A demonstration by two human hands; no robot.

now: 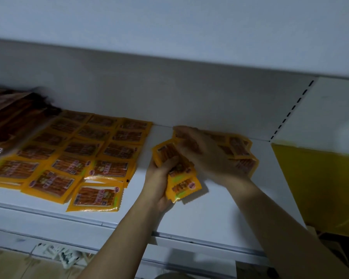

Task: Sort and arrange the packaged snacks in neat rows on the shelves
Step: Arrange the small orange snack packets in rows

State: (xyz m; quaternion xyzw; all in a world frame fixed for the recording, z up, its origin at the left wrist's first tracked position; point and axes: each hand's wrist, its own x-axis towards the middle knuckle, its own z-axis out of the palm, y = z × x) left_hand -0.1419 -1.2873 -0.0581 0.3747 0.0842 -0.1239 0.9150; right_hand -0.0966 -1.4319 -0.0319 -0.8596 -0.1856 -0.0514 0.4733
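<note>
orange snack packets [177, 174]: a fanned stack is sitting in the left hand [159, 178], fingers curling round it, mid-shelf | right hand [208, 156] is reaching over a loose packet pile [242, 152] near the back edge, blurred, grip unclear | packet rows [85, 158] are lying toward the left end of the white shelf [220, 214] | dark packages [12, 121] are lying at the far left

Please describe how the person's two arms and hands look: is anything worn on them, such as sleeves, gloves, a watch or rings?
Both forearms are bare up to the picture's edge, with no sleeve in view. The left hand and the right hand wear no gloves. No watch or bracelet shows on either wrist. The right hand is blurred, so rings on its fingers cannot be ruled out; none shows on the left.
</note>
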